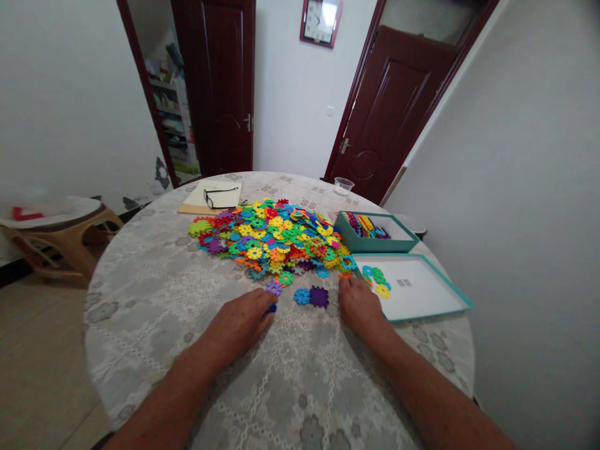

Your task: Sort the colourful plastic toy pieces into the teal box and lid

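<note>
My left hand (pixel 248 319) is closed at the near side of the table, with a dark blue plastic building piece (pixel 272 308) poking out by its fingertips. A light purple snowflake disc (pixel 274 288) lies just beyond those fingers. My right hand (pixel 359 301) has its fingers bent together at an orange building piece (pixel 345 275), which the fingertips partly cover. Between the hands, a blue snowflake disc (pixel 302 296) lies against a dark purple square piece (pixel 319 297). Farther back spreads a big heap of mixed colourful pieces (pixel 276 234), with a green disc (pixel 285 279) at its front edge.
On the right, a teal-edged box (pixel 379 242) holds rows of pieces, and its white lid (pixel 422 294) carries several discs. Glasses (pixel 215 199) rest on papers (pixel 194 201) at the back left. A clear plastic cup (pixel 344 185) stands at the far edge.
</note>
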Motion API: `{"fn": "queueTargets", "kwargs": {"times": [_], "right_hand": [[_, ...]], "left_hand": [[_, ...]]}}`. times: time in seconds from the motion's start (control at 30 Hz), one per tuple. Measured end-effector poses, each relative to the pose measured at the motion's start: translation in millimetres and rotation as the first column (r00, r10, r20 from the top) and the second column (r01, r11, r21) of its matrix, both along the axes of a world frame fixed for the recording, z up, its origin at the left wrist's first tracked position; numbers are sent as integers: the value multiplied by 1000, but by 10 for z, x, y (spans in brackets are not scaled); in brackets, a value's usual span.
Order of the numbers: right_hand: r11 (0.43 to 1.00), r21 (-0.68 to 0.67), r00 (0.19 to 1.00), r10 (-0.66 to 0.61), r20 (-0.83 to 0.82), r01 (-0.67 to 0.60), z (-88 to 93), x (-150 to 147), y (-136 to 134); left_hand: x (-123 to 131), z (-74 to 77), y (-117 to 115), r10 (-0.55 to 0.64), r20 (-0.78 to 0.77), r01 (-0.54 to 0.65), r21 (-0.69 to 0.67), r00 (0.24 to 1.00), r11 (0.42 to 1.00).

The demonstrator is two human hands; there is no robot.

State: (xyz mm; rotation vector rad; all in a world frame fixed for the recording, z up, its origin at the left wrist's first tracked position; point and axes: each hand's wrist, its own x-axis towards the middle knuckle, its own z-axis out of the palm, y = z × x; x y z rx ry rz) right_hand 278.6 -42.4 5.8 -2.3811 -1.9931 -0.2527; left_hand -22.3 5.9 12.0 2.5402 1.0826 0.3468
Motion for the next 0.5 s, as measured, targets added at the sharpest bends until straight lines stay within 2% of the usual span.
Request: {"fn": "queueTargets", "kwargs": {"times": [0.07,0.13,0.23,0.3,0.4,0.5], "right_hand": [[998,10,998,64,-1,-64,-37,-39,-17],[984,43,981,178,-73,-175,-68,-98,-33],[912,130,882,410,-233,-390,-81,-174,-35],[883,205,839,466,-279,-423,-73,-182,-14],[926,275,920,322,-223,-257,-70,-118,56],[962,247,981,150,-122,-116,-101,-19,137]], "left_hand": [[0,-16,-2,-13,16,13,12,1000,1000],[0,-28,-7,-23,29,22,21,999,1000],[3,-25,-19,-28,14,28,25,1000,999],[4,-17,-25,-35,-5,35,27,999,999],[1,-13,-26,-41,-15,42,29,999,999],[0,-23,-26,-37,-2,38,24,999,999]]}}
